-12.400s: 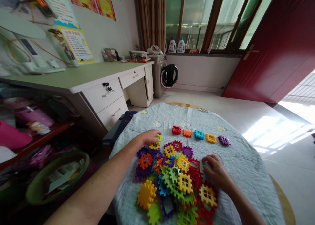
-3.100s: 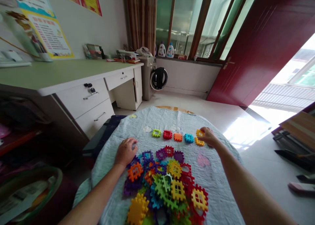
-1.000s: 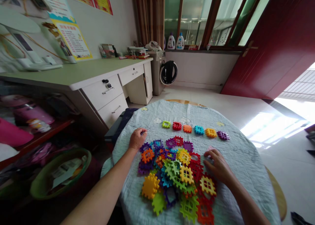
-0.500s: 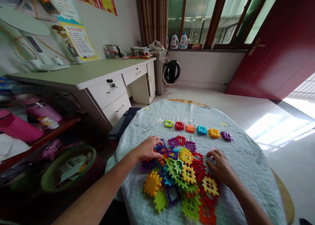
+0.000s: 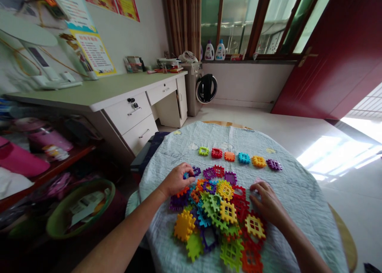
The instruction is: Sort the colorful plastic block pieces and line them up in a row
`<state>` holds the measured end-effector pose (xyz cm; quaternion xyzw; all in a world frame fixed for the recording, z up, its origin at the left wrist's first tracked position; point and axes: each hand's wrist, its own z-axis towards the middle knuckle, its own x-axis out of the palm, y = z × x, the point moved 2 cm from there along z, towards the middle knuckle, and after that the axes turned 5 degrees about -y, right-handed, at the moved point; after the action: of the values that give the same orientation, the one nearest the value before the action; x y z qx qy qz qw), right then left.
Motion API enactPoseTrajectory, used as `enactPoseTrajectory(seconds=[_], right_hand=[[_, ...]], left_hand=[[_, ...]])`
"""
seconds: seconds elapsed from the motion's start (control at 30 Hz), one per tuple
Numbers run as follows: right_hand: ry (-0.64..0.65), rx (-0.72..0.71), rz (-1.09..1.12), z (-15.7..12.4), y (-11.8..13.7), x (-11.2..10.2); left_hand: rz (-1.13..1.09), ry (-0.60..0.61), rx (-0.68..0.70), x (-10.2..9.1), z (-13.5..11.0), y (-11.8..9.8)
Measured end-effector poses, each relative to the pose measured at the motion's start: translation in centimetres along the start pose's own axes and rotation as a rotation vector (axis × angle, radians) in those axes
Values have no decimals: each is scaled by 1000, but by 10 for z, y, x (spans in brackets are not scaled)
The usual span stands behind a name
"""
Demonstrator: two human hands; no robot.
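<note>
Plastic interlocking building squares with toothed edges, some with window grids, lie in a loose pile (image 5: 219, 209) on a cloth-covered round table (image 5: 298, 209). At the pile's far left edge, my left hand (image 5: 178, 180) pinches a blue building square (image 5: 186, 175) between thumb and fingers; the hand hides part of it. A dark purple square (image 5: 196, 171) is right beside its fingertips. My right hand (image 5: 265, 196) rests at the pile's right side, fingers loosely bent and apart with nothing in them, close to red squares (image 5: 240, 205) and a yellow window square (image 5: 254, 226).
Beyond the pile, a row of single squares runs across the cloth, from a green one (image 5: 203, 151) to a purple one (image 5: 273, 164). A desk (image 5: 119, 86) stands at left, a washing machine (image 5: 195, 86) behind. A basket (image 5: 80, 209) sits low at left.
My left hand has drawn slightly up and left from the pile with the blue square, and orange pieces beneath show more. My right hand has kept its place.
</note>
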<state>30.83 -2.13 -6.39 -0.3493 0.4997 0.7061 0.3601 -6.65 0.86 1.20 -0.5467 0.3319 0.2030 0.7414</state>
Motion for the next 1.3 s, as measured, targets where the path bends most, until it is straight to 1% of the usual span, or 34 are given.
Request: enactPoseTrajectory(seconds=[0.07, 0.1, 0.13, 0.17, 0.3, 0.37, 0.43, 0.57, 0.73, 0.97, 1.1, 1.3], right_hand=[[7, 1, 7, 0, 0, 0], [9, 1, 12, 0, 0, 0], [9, -1, 15, 0, 0, 0], [8, -2, 18, 0, 0, 0], [10, -10, 21, 0, -1, 0], [14, -13, 20, 0, -1, 0], [17, -10, 17, 0, 0, 0], [27, -8, 17, 0, 1, -1], [38, -6, 26, 0, 2, -2], [43, -25, 16, 0, 4, -4], [33, -32, 12, 0, 3, -4], [33, -30, 7, 0, 4, -4]], left_hand=[[79, -104, -7, -1, 9, 3], [136, -135, -14, 0, 14, 5], [196, -136, -23, 2, 19, 7], [254, -108, -35, 6, 22, 9], [421, 91, -85, 20, 29, 12], [471, 116, -93, 22, 29, 11], [505, 98, -95, 21, 31, 9], [543, 72, -123, 21, 37, 6], [620, 131, -114, 24, 44, 5], [486, 151, -179, 17, 45, 15], [483, 161, -195, 17, 43, 18], [535, 162, -185, 23, 41, 12]])
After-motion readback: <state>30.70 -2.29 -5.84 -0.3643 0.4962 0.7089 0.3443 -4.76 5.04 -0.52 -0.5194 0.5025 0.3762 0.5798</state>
